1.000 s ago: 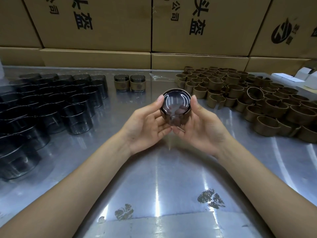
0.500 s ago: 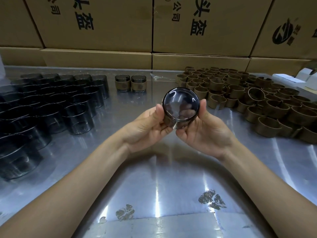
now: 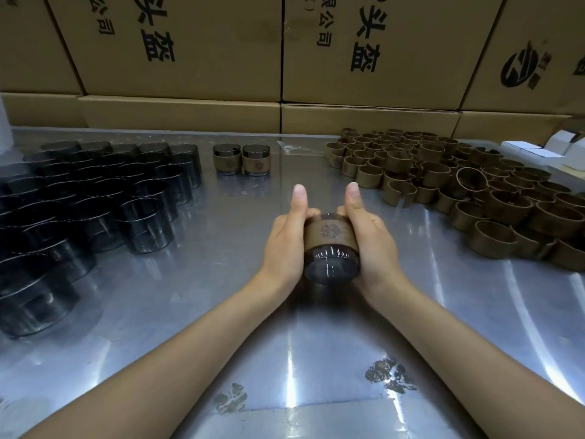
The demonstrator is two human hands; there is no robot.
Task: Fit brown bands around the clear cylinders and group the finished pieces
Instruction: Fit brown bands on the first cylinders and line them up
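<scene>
Between both hands, gripping together, a banded cylinder is lying. Beyond the grip, two finished pieces are standing; many cylinders and bands are waiting.

Steel table bearing clear cylinders, brown bands

One head-worn wide-angle view, forward and down, close over the steel table.

Stacked cardboard boxes (printed with black characters) rose directly behind the shiny metal table, whose surface caught streaks of overhead light below them.
</scene>
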